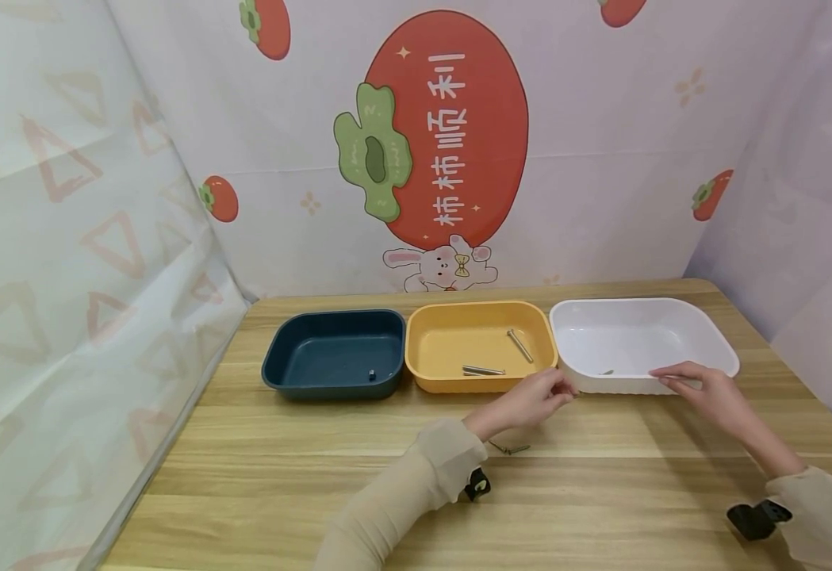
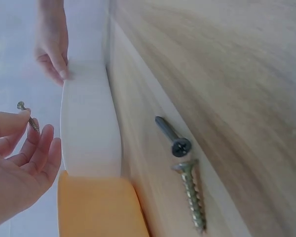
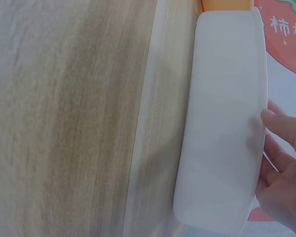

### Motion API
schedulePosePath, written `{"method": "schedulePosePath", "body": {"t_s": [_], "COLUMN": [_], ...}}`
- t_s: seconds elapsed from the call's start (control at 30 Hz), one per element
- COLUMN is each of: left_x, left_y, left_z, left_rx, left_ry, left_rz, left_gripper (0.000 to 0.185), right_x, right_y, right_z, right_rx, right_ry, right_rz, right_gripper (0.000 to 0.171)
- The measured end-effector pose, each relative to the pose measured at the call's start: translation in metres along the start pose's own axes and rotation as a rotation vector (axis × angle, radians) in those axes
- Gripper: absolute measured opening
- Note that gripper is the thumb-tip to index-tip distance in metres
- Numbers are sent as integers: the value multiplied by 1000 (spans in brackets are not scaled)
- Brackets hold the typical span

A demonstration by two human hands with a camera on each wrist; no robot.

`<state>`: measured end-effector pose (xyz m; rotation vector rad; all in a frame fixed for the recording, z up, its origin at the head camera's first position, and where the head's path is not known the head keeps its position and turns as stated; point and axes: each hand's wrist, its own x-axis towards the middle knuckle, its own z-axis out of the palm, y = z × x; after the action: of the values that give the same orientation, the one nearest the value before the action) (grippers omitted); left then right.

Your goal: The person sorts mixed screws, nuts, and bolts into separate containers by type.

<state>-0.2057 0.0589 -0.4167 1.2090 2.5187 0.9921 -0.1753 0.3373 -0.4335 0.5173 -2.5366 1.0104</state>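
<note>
My left hand (image 1: 535,398) is in front of the seam between the yellow tray and the white tray (image 1: 637,384). Between its thumb and fingers it pinches a small brass-coloured screw (image 2: 31,121), head up in the left wrist view. My right hand (image 1: 708,394) grips the front rim of the white tray, thumb outside and fingers over the inner side, as the right wrist view (image 3: 286,153) shows. A small metal piece (image 1: 606,373) lies inside that tray. Two more screws lie on the table below my left hand, a dark one (image 2: 171,136) and a brass-coloured one (image 2: 191,197).
The yellow tray (image 1: 483,385) in the middle holds several long silver bolts (image 1: 520,346). Left of it, a dark blue tray (image 1: 337,392) has a small metal nut (image 1: 372,375) in it. All trays stand side by side on the wooden table (image 1: 258,476), before a printed cloth backdrop.
</note>
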Motion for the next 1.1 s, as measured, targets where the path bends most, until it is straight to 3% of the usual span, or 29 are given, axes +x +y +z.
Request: {"method": "schedulePosePath", "body": {"t_s": [0.23,0.57,1.1], "left_x": [8,21,39], "left_y": [2,7,6], "left_z": [3,5,12], "left_rx": [-47,-150,-190], "left_ry": [57,130,250], "left_rz": [-1,-90,-151], "left_gripper": [13,12,9], "right_x": [0,0,0], "right_y": [-2,-1,1], "right_z": [-1,0,0], "right_rx": [9,44,53], "right_ry": [-6,-3,-5], "right_rz": [-19,-26,-32], "right_gripper": [13,14,15]}}
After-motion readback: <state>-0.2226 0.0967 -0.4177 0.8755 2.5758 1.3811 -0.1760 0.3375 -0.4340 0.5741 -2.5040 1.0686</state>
